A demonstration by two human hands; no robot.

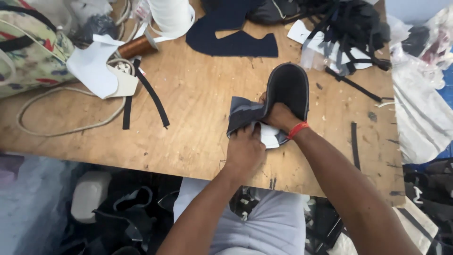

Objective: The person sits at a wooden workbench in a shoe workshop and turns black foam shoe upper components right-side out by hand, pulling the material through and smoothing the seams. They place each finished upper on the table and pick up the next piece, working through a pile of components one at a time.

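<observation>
My left hand (244,150) pinches the lower edge of a dark grey fabric piece (243,113) with a white lining (269,137) showing beneath it. My right hand (281,115), with a red band at the wrist, grips the same fabric where it meets a black shoe sole (289,87) standing on edge. Both hands work over the wooden table (198,94) near its front edge.
A navy cut fabric piece (231,38) lies at the back. Black strips (151,97) and a pale cord (71,125) lie left, by white pattern pieces (94,71) and a brown thread spool (137,46). A pile of black scraps (349,28) sits back right. A floral bag (28,52) is far left.
</observation>
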